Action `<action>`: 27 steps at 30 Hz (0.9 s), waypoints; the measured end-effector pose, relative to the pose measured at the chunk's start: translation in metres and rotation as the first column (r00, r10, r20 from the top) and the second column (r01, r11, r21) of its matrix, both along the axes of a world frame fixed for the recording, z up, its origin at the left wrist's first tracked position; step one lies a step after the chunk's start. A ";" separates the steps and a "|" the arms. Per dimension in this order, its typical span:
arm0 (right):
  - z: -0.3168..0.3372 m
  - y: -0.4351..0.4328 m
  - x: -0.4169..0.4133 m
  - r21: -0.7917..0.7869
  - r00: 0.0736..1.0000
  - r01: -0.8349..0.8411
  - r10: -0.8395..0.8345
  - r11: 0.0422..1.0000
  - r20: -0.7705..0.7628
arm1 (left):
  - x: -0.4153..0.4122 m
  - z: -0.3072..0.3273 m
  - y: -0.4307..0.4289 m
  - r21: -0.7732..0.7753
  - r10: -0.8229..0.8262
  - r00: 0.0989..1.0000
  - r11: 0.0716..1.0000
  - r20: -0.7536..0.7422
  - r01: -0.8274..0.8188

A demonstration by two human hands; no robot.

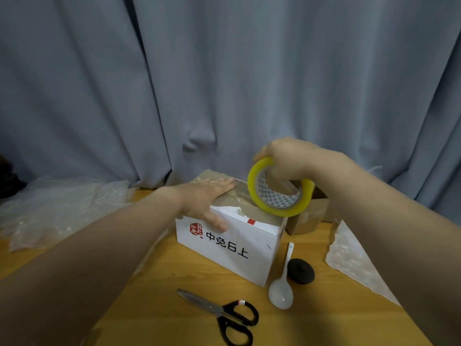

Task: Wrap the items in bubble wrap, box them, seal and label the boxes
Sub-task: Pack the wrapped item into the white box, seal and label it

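1. Fingers of the left hand lie straight and close together, flat on the closed top of the white box, whose contents are hidden.
2. The right hand curls through the yellow tape roll, holding it tilted over the box's far right corner.
3. A brown box sits just behind.
4. Scissors, spoon and black lid lie in front, with bubble wrap to the left.

L hand flat, palm down; R hand curled.
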State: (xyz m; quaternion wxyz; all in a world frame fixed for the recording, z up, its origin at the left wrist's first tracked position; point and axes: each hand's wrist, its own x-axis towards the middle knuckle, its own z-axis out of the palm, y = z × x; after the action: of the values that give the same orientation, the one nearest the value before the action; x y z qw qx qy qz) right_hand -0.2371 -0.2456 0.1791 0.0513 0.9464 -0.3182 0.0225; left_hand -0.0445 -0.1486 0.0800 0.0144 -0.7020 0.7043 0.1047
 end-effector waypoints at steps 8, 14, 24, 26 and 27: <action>-0.065 0.005 -0.039 0.399 0.469 -0.366 -0.204 0.841 0.859 | -0.019 0.006 -0.002 -0.124 -0.029 0.999 0.992 0.036 0.033; -0.082 0.021 -0.005 0.384 0.211 -0.235 -0.339 0.893 0.917 | -0.032 -0.012 0.013 -0.251 0.114 0.980 0.956 -0.163 -0.153; -0.050 0.017 -0.005 0.363 0.566 -0.122 -0.236 0.924 0.790 | -0.028 -0.018 0.010 -0.207 0.273 0.955 0.934 -0.114 -0.292; -0.029 0.015 -0.016 0.334 0.655 -0.084 -0.201 0.939 0.729 | -0.034 -0.011 0.013 -0.205 0.266 0.960 0.938 -0.090 -0.280; -0.016 0.013 -0.024 0.336 0.696 -0.061 -0.202 0.940 0.689 | -0.036 -0.008 0.015 -0.202 0.259 0.962 0.941 -0.088 -0.271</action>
State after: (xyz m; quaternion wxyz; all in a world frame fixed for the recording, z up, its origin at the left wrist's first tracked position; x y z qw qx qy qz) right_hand -0.2615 -0.2325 0.1628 -0.2362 0.8442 -0.3485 0.3318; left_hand -0.0802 -0.1341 0.0722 -0.0958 -0.7845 0.6106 0.0510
